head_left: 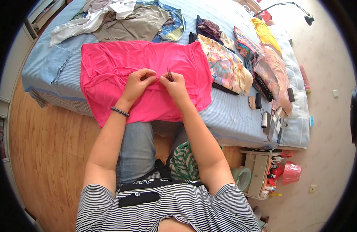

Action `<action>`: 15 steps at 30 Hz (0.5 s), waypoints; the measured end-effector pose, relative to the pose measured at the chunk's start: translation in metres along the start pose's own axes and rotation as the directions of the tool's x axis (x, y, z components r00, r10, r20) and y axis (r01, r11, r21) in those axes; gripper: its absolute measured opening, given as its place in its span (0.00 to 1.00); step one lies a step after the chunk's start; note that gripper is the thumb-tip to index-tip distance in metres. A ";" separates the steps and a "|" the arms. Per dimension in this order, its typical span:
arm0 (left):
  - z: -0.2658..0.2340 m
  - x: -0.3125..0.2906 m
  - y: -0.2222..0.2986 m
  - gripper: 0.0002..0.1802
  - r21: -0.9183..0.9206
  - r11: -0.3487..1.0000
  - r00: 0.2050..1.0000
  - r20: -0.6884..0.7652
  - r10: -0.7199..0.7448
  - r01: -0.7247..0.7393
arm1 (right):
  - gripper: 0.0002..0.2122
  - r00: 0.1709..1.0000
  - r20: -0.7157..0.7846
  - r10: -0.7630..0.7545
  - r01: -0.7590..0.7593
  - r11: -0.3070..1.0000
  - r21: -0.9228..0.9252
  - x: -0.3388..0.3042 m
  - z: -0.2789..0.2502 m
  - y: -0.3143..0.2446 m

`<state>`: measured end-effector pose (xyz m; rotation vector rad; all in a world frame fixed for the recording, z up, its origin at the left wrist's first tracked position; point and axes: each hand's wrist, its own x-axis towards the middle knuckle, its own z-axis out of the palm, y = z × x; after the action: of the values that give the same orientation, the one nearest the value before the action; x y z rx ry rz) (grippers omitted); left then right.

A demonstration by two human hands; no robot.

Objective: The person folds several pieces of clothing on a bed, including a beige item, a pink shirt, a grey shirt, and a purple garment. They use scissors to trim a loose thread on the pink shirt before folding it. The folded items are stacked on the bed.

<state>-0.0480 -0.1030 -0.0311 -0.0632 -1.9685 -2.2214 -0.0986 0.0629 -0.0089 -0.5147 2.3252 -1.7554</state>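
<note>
Closely curled right hand (175, 86) around tool (170, 75)

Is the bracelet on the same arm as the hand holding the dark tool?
No, the bracelet circles the left wrist, while the right hand holds the tool.

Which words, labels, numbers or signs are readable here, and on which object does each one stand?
Black band at the striped shirt's lower edge: white lettering, partly hidden; not copied here.
Pink fabric: no lettering visible.
Small items on the nightstand: any print too small to read.
</note>
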 end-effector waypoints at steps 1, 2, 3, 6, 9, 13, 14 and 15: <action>-0.003 -0.006 0.005 0.10 -0.049 0.998 1.000 0.016 -0.026 0.027 | 0.05 0.993 0.059 0.102 -0.109 0.986 0.126 -0.003 -0.002 -0.007; -0.004 -0.013 0.011 0.11 -0.097 0.994 0.998 0.036 -0.053 0.057 | 0.06 0.972 0.128 0.196 -0.223 0.944 0.242 -0.011 -0.005 -0.022; -0.004 -0.019 0.015 0.11 -0.105 0.991 0.996 0.057 -0.074 0.080 | 0.07 0.938 0.206 0.279 -0.336 0.876 0.346 -0.018 -0.006 -0.032; 0.003 -0.038 0.027 0.13 -0.136 0.981 0.983 0.145 -0.116 0.135 | 0.07 0.915 0.223 0.337 -0.400 0.836 0.376 -0.035 -0.005 -0.033; 0.009 -0.048 0.026 0.13 -0.089 0.990 0.986 0.134 -0.099 0.112 | 0.07 0.918 0.205 0.339 -0.396 0.813 0.427 -0.046 -0.001 -0.031; 0.016 -0.050 0.024 0.10 -0.141 0.985 0.995 0.029 -0.091 0.095 | 0.06 0.948 0.161 0.275 -0.316 0.878 0.359 -0.053 0.001 -0.031; 0.017 -0.050 0.024 0.08 -0.129 0.988 0.996 0.001 -0.088 0.088 | 0.06 0.957 0.138 0.257 -0.289 0.895 0.340 -0.054 0.003 -0.032; 0.018 -0.050 0.025 0.07 -0.118 0.990 0.996 -0.026 -0.085 0.081 | 0.06 0.964 0.116 0.238 -0.263 0.910 0.320 -0.055 0.004 -0.033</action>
<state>0.0035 -0.0827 -0.0110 0.0393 -1.8568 -2.3730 -0.0408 0.0726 0.0179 -0.2087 1.8864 -1.9077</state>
